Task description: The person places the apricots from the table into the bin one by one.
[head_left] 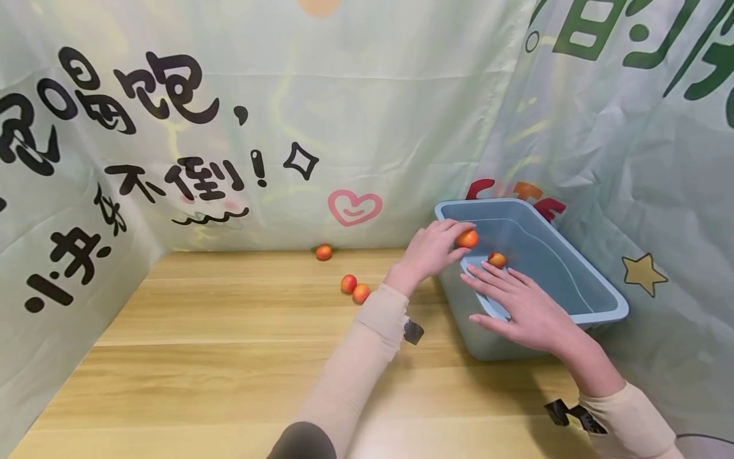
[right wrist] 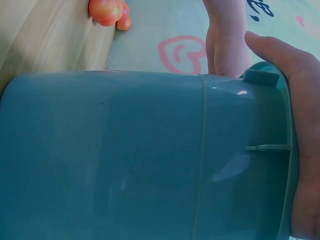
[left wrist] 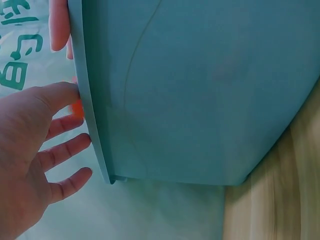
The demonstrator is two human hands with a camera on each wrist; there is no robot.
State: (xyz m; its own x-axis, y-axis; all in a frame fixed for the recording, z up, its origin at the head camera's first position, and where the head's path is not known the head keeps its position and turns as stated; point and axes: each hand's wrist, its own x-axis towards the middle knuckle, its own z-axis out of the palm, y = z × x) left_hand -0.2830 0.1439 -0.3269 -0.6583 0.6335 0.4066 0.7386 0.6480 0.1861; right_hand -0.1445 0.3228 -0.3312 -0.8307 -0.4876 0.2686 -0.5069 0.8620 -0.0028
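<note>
My left hand pinches a small red-orange fruit between thumb and fingers, at the left rim of a blue-grey plastic bin. In the left wrist view, the same fruit shows partly behind the thumb and the bin's rim. My right hand reaches over the bin's near rim with its fingers straight and spread. Just beyond those fingertips, another red-orange fruit appears within the bin's opening; whether it touches them I cannot tell. The right wrist view shows the right hand beside the rim.
On the wooden table, two fruits lie together, one nearer and one behind it. A single fruit sits by the back cloth. Printed cloth also stands close behind and right of the bin.
</note>
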